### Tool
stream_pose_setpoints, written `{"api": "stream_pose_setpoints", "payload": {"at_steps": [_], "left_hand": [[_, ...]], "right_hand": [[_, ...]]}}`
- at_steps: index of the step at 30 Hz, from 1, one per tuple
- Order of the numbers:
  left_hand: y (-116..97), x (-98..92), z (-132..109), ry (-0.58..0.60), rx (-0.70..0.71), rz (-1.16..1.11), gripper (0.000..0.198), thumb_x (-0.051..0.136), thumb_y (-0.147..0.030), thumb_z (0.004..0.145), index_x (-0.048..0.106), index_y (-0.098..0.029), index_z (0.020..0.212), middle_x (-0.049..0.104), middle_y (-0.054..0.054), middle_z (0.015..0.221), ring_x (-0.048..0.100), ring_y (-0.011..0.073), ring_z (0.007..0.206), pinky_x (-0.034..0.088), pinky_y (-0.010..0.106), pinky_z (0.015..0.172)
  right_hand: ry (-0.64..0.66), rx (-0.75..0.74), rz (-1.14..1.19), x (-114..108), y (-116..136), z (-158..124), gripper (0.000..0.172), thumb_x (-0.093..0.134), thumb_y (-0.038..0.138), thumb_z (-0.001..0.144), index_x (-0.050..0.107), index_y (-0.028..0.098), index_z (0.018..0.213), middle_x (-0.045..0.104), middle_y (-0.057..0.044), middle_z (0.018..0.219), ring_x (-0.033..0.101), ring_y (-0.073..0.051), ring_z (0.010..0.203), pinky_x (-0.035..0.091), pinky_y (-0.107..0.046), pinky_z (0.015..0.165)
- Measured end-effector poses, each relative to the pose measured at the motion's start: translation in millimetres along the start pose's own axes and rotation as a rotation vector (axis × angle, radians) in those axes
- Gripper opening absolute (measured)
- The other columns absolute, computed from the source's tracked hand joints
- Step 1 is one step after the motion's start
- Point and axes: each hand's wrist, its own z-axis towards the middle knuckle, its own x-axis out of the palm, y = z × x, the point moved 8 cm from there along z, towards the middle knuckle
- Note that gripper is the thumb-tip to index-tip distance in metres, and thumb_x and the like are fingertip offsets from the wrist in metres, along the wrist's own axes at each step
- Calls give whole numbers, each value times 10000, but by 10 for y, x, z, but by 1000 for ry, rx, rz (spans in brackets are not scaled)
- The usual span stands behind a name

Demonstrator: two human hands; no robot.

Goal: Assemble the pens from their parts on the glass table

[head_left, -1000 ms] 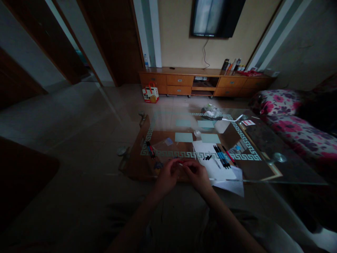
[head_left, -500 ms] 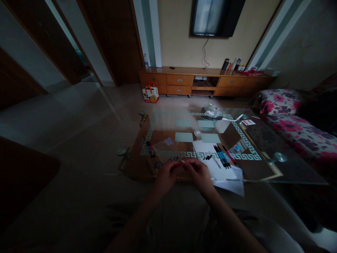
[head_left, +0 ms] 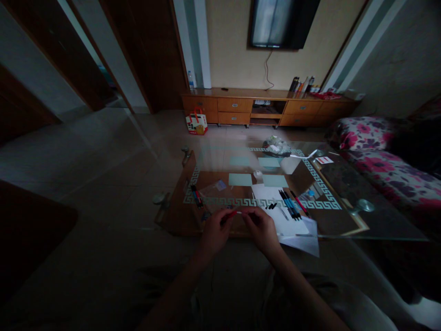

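Observation:
Above the near edge of the glass table, my left hand (head_left: 217,226) is closed on a short red pen-like piece (head_left: 232,214). A small pale tip (head_left: 239,212) shows at its right end. My right hand (head_left: 259,225) meets it there, thumb and forefinger pinched at the pale tip; what else these fingers hold is hidden. Just right of my hands lie short black caps (head_left: 273,206) and a slim pen (head_left: 284,213) on white paper (head_left: 280,225). Several blue and black pens (head_left: 289,204) rest side by side there, with a red pen (head_left: 299,202) beside them.
The glass table (head_left: 347,220) has a key-pattern border. More pens (head_left: 197,196) lie on its left, near a clear plastic sleeve (head_left: 213,187). Farther back are a crumpled plastic bag (head_left: 276,145) and a red-white card (head_left: 324,160). A floral sofa (head_left: 399,170) stands at right.
More of the red piece shows between my hands, and the pale tip now lies level against my right fingertips. Both hands stay in nearly the same place.

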Motion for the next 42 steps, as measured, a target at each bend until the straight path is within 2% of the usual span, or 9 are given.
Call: {"api": "stream_pose_setpoints", "payload": {"at_steps": [4,15,20,24,30,33,36,42], "left_hand": [[-17,6,-9,10,28,10,211,572,-198,901,691,-216,1075,693,62,1073,635,199,992,496,324,893],[-28,91,-23,87,12,6,245,586,-167,870,698,-224,1080,709,47,1050,647,196,930,507,310,826],[-50,123,-27,123,-3,-30,235,576,-192,881,699,-216,1081,722,44,1026,660,184,866,513,289,778],[-66,132,-21,139,-31,-75,217,563,-244,905,696,-204,1071,727,48,1012,672,188,867,517,299,799],[-44,146,-23,146,-60,-182,202,579,-253,894,678,-195,1060,720,63,1034,679,199,910,522,314,833],[21,111,-18,83,-87,-186,162,604,-275,881,665,-183,999,719,66,982,680,207,899,527,318,819],[87,86,-17,29,-140,-253,176,604,-326,892,636,-176,979,716,80,982,689,217,910,536,324,812],[164,41,-14,-70,-258,-571,492,639,-346,883,430,-218,1309,716,114,1066,728,226,875,562,347,797]], "right_hand": [[8,-51,-52,-15,75,6,161,594,332,888,721,251,945,673,-76,949,624,-236,894,500,-348,803],[26,-70,-49,4,131,2,187,570,302,901,736,266,978,687,-78,990,628,-247,952,496,-370,857],[12,-38,3,14,49,-6,195,580,282,894,706,248,1038,700,-77,1019,652,-231,941,521,-350,843],[7,-6,22,18,-12,-18,203,591,294,884,681,208,1044,715,-76,996,675,-214,880,541,-333,802],[17,-34,-30,27,67,-20,223,547,256,901,667,201,1081,712,-67,1033,672,-188,927,528,-297,823],[-9,-13,-121,-10,34,-12,212,531,226,894,661,190,1057,708,-61,988,667,-177,866,518,-278,773],[21,22,-296,-27,-61,-17,193,538,197,870,666,182,1013,701,-55,934,653,-175,812,495,-272,738],[93,119,-647,-81,-273,-52,221,506,162,883,640,139,1057,652,-118,1024,629,-193,846,455,-281,773]]}}
